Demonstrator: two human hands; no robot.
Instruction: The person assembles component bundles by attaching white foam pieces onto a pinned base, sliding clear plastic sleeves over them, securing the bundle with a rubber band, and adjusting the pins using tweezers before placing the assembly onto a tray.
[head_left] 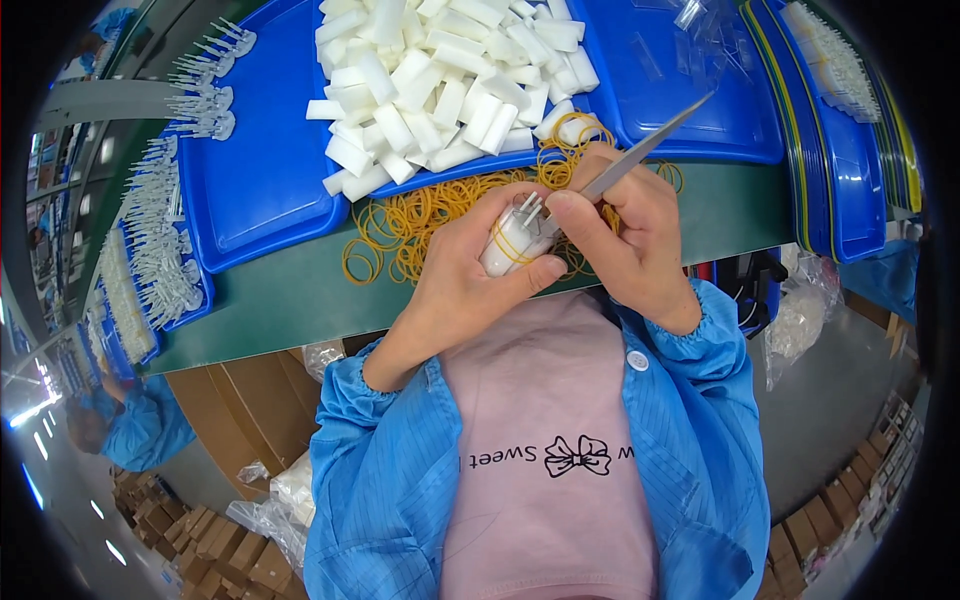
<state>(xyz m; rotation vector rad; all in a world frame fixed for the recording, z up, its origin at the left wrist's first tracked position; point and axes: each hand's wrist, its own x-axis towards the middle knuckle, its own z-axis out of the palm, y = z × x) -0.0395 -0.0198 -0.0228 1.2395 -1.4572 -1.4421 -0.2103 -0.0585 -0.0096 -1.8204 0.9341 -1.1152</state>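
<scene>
My left hand is closed around a small white bundle. A yellow rubber band circles it, and clear plastic with thin pale prongs shows at its top. Pinched between thumb and curled fingers of my right hand is a flat, tapered metal tool, its sharp point up and to the right. The tool's lower end is close to the bundle's top; whether they touch I cannot tell. Loose yellow rubber bands lie heaped behind my hands, beside a big pile of white foam blocks.
The foam sits on a blue tray on the green table. Another blue tray holds clear plastic pieces. Stacked trays stand at the right; rows of clear pronged parts line the left. Cardboard is below left.
</scene>
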